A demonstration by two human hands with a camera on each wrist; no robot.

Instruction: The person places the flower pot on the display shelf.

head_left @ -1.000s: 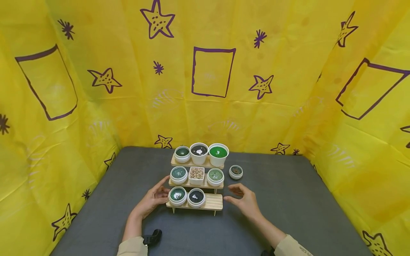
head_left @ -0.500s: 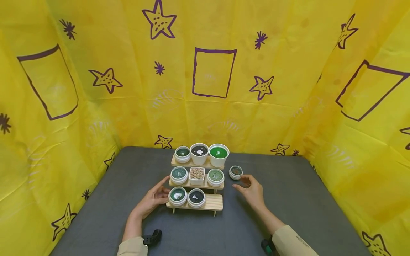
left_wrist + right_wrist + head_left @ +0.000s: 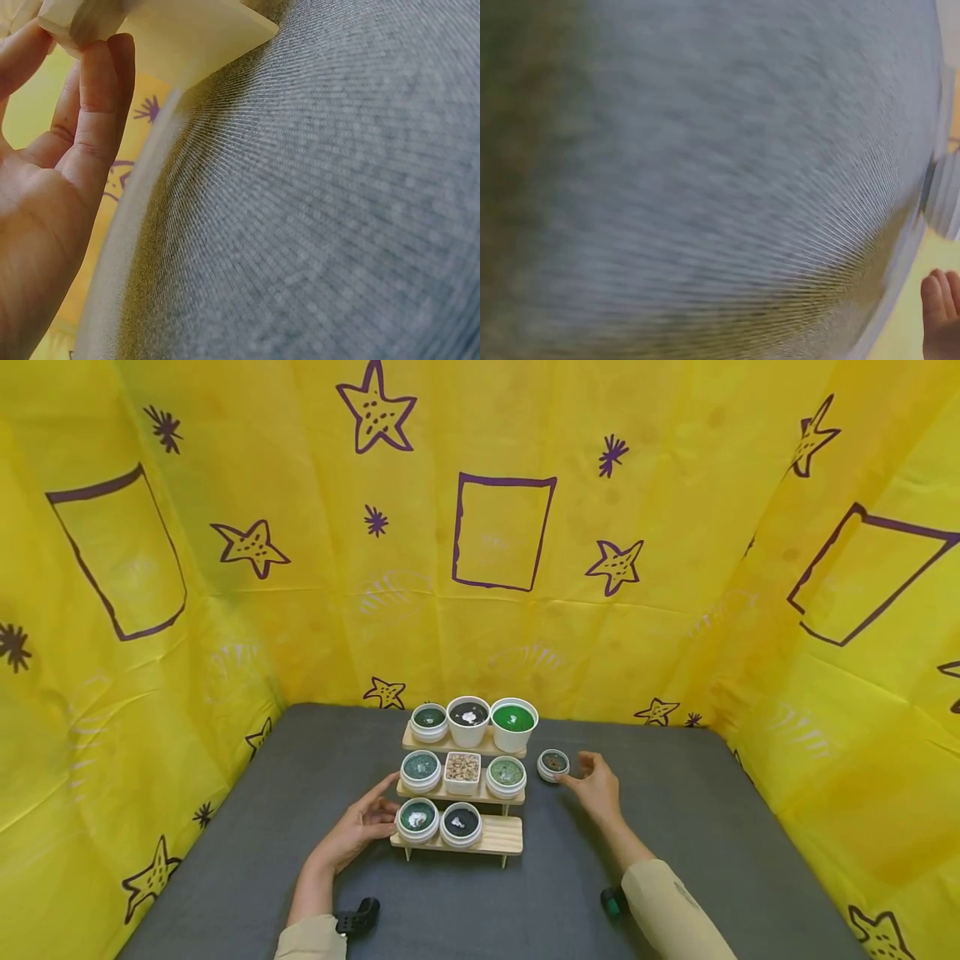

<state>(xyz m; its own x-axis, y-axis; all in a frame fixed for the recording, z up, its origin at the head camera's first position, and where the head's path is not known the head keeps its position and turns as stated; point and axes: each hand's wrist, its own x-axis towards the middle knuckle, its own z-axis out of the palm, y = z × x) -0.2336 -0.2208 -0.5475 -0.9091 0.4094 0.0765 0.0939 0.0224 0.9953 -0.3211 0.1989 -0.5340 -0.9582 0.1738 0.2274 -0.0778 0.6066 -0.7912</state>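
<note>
A wooden three-tier stand (image 3: 501, 833) carries several white containers. On its lowest tier sit two jars, one of dark green paste (image 3: 417, 818) and one of near-black paste (image 3: 461, 823); the right end of that board is bare. My left hand (image 3: 351, 833) holds the stand's left side, and the left wrist view has its fingertips on both sides of the pale board end (image 3: 86, 19). Right of the stand, a small white jar (image 3: 553, 765) with dark, brown-flecked contents stands on the table. My right hand (image 3: 597, 789) is beside it, thumb and fingers parted near its right side.
Above, the middle tier bears two green-filled jars and a square cup of beige bits (image 3: 462, 770). Two taller cups, black and bright green (image 3: 513, 720), share the top tier with a jar (image 3: 429, 720). Yellow curtains (image 3: 495, 635) enclose the dark grey table (image 3: 675, 827).
My right hand has moved away from the stand's lower right end, up and rightward to the small jar. My left hand stays at the stand.
</note>
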